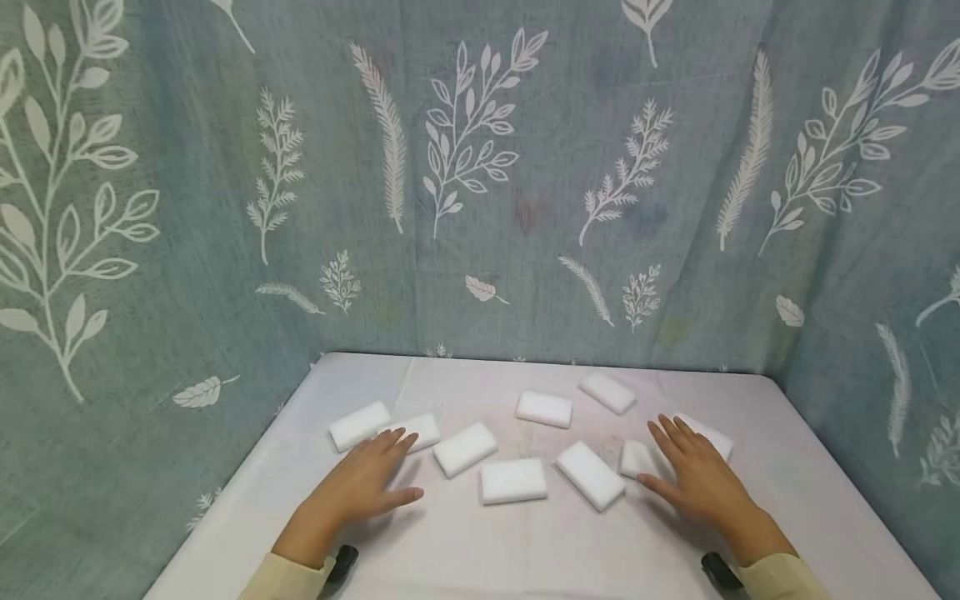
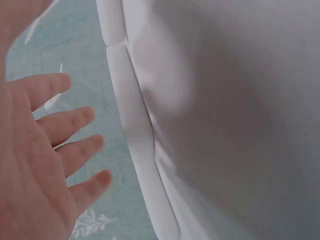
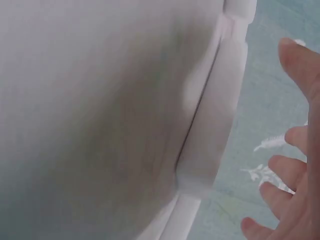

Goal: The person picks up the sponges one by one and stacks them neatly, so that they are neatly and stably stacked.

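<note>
Several white rectangular sponge-like blocks lie spread over a white-covered table. My left hand [image 1: 366,483], fingers extended, hovers at the left with nothing in it. Its fingertips overlap one block [image 1: 422,430] in the head view, beside the leftmost block [image 1: 360,426]. On the right, my right hand [image 1: 703,482] is spread and holds nothing. It partly hides a block [image 1: 635,459] by its thumb and another [image 1: 708,437] beyond its fingers. Both wrist views show loose, spread fingers, with a block [image 2: 132,110] past the left hand and a block [image 3: 212,120] near the right.
Between the hands lie a tilted block [image 1: 465,449], a front block [image 1: 514,482] and an angled one [image 1: 590,476]. Two more, a block [image 1: 544,409] and a block [image 1: 607,392], sit farther back. Leaf-patterned green cloth [image 1: 525,275] encloses the table [image 1: 480,554] behind and at both sides.
</note>
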Motion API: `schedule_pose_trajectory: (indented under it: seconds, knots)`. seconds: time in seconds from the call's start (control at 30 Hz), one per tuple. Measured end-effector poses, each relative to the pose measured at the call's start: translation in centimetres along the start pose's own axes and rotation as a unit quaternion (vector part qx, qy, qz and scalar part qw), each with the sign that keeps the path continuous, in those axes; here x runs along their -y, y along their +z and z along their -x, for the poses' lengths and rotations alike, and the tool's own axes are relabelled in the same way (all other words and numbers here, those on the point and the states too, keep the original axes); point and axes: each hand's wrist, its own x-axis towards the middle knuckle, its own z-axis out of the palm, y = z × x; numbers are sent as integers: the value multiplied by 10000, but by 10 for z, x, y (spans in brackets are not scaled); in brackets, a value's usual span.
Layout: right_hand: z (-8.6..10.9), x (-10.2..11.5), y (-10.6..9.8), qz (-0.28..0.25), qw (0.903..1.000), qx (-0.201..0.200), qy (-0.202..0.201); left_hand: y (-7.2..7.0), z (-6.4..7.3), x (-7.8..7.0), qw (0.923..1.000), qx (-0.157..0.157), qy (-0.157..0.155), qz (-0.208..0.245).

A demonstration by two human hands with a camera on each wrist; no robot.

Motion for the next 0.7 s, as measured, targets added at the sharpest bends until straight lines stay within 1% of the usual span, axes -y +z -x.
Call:
schedule_pose_trajectory:
  seconds: [0.2, 0.33, 0.43, 0.53, 0.7]
  knots:
    - [-5, 11, 1, -371, 9992, -172, 36, -1, -10, -10, 9999, 69, -1, -158]
    - [-4, 19, 0, -488, 9979, -414, 54, 0, -16, -18, 9998, 74, 130, -160]
    - [-2, 24, -1, -581, 9970, -499, 92, 2, -19, -26, 9996, -24, 262, -73]
    - [-3, 29, -1, -758, 9961, -425, 182, 3, -24, -33, 9994, -118, 337, 32]
    - [-7, 35, 1, -1209, 9916, -52, 466, 6, -30, -43, 9988, -105, 472, 121]
